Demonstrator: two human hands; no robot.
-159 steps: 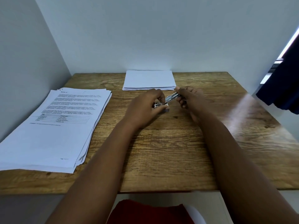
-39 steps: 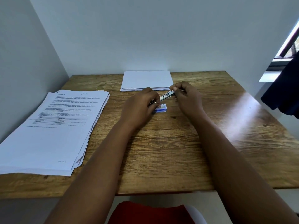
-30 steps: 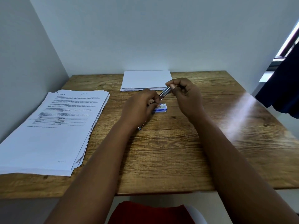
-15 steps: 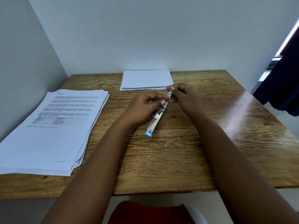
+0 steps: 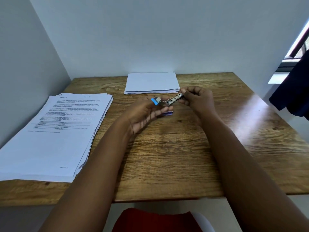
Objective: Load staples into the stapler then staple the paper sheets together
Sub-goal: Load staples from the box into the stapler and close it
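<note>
1. The stapler is held in the air at the centre of the frame, above the table; the right hand pinches its metal end, and the left hand, palm up with fingers half curled, holds its blue end
2. The staple box lies on the table just under the left hand, mostly hidden
3. Risk: the stapler looks swung open and held only by its tips, so a slip could drop it, and a loose strip might spill or jam
4. Count: one stapler, one staple box, two paper stacks, the printed stack at left and the blank stack at top centre
</note>
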